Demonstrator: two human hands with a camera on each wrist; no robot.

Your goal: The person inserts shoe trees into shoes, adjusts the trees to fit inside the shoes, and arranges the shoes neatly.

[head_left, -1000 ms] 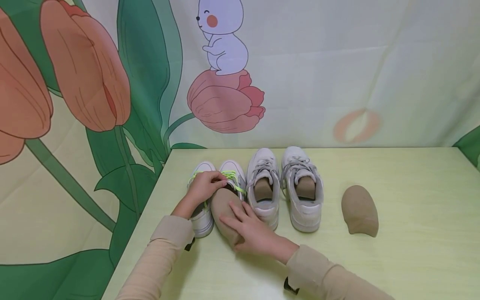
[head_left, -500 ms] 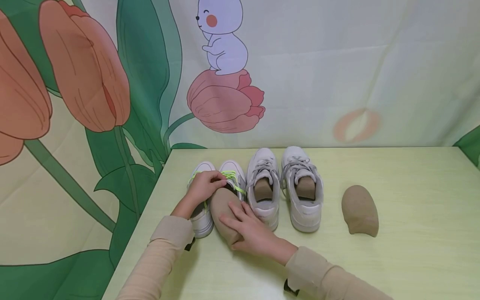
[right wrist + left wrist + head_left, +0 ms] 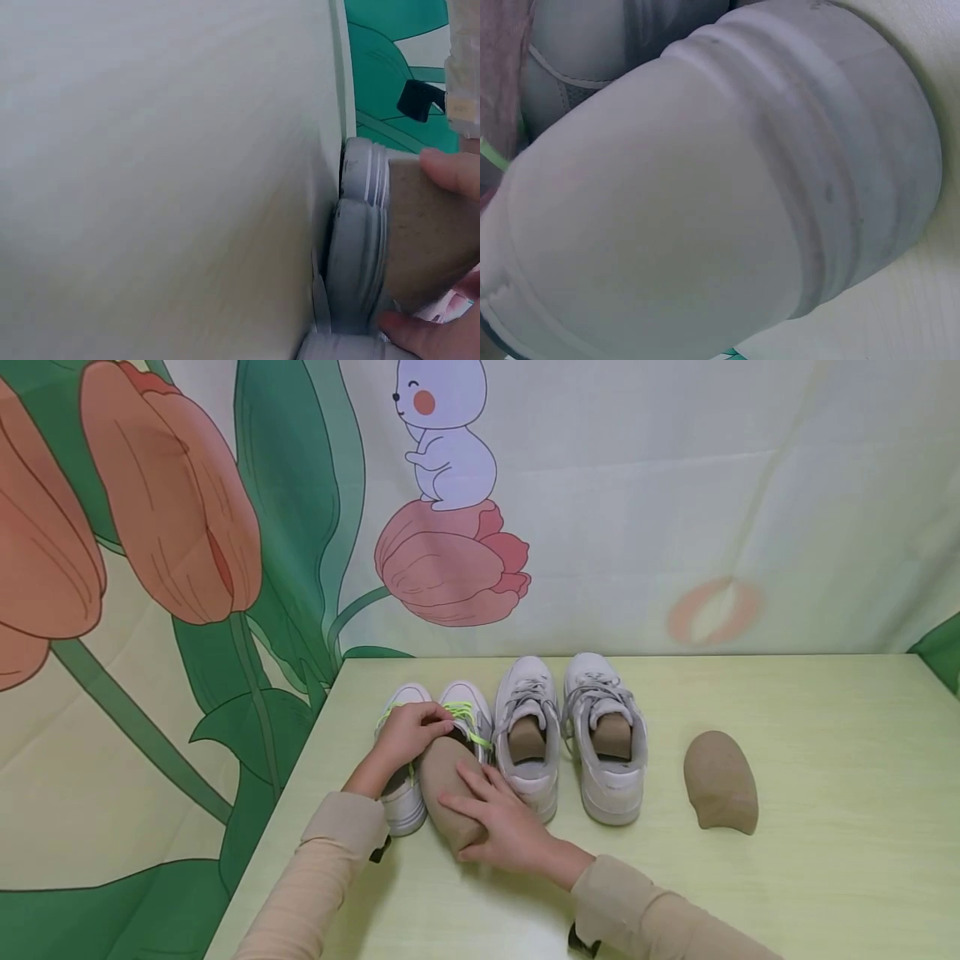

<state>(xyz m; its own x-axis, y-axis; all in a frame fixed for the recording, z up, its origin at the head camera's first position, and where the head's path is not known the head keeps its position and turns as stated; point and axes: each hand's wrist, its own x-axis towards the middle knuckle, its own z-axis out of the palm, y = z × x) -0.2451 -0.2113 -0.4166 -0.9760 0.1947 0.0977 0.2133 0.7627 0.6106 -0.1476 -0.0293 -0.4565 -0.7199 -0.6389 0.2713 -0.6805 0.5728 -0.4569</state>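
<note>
In the head view, my right hand [image 3: 513,827] grips a brown padded shoe insert [image 3: 448,785], fingers spread over its top and thumb at its near end. The insert's far end points into the opening of a white sneaker with neon-green laces [image 3: 468,714]; most of that shoe's heel is hidden under it. My left hand [image 3: 408,735] pinches that sneaker's tongue with thumb and fingertips. Below the left wrist stands the matching green-laced sneaker [image 3: 405,810], its heel filling the left wrist view. The right wrist view shows the insert [image 3: 427,232] between my fingers.
To the right stand two larger white sneakers, the nearer one [image 3: 536,789] and the outer one [image 3: 611,797], each with a brown insert in its toe. Another brown insert [image 3: 720,781] lies on the pale yellow table [image 3: 840,860]. A printed tulip curtain [image 3: 600,527] hangs behind.
The insert's near end has swung slightly left, together with my right hand's thumb. My left hand and all the sneakers look unmoved.
</note>
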